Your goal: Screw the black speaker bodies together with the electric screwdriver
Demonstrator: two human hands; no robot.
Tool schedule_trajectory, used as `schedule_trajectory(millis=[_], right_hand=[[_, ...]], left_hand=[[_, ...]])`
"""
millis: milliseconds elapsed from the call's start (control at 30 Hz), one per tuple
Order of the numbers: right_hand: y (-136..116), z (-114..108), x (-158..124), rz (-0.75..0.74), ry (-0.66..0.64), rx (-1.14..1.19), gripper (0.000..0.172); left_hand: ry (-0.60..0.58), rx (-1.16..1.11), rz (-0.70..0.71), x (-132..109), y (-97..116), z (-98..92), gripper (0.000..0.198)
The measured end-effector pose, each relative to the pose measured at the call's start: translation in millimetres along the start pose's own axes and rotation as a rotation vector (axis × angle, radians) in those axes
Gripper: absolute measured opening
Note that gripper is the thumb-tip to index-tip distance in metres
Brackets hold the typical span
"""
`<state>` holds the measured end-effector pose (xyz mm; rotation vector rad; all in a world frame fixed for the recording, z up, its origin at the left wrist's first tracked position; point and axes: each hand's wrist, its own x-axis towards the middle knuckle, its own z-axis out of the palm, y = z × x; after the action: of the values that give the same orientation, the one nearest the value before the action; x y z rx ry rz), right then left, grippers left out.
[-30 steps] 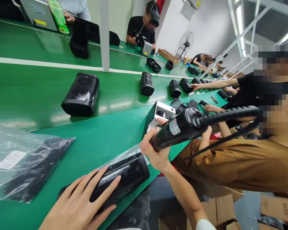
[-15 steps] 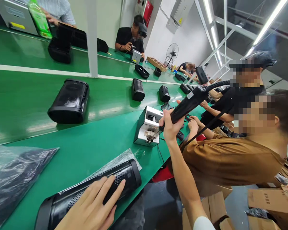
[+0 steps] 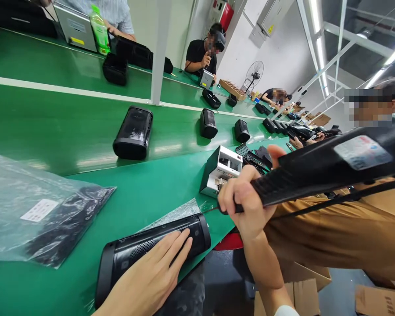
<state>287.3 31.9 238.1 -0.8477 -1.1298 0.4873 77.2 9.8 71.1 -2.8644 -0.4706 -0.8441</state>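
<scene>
A black speaker housing [image 3: 113, 267] with a perforated front lies slanted across the near bench. My left hand [image 3: 151, 272] rests on it with fingers stretched flat; its thumb is out of sight. The handle of a black electric screwdriver [image 3: 292, 171] is wrapped in my right hand [image 3: 246, 202]. Its thin bit points left to the housing's right end cap; I cannot tell whether it touches. Behind that hand stands a white and black screw feeder [image 3: 213, 177], partly covered. A strip of clear bubble wrap [image 3: 174, 215] lies behind the housing.
A clear plastic bag [image 3: 69, 224] with dark contents lies at left. Several black housings [image 3: 133, 131] stand on the green conveyor [image 3: 85, 127]. A person in a brown top [image 3: 316, 237] sits close on my right. Cardboard boxes [image 3: 303, 294] are on the floor.
My right hand has brought the screwdriver down and tilted it, so its bit is now at the housing's end instead of by the screw feeder. My left hand stays on the housing. The view has shifted.
</scene>
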Motion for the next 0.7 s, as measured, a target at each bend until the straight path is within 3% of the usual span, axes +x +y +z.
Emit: schedule_trajectory(millis=[133, 233, 533, 700], right_hand=[[10, 15, -5, 0.017, -0.096, -0.045, 0.034], [16, 14, -6, 0.019, -0.103, -0.057, 0.044], [22, 12, -7, 0.019, -0.118, -0.003, 0.043], [46, 9, -25, 0.06, -0.134, -0.047, 0.045]], left_hand=[[-0.022, 0.022, 0.024, -1, 0, 2.9, 0.051], [-0.039, 0.028, 0.029, -3, 1, 6.2, 0.054], [-0.061, 0.012, 0.043, -3, -1, 6.4, 0.051], [-0.061, 0.004, 0.058, -9, 2, 10.1, 0.056]])
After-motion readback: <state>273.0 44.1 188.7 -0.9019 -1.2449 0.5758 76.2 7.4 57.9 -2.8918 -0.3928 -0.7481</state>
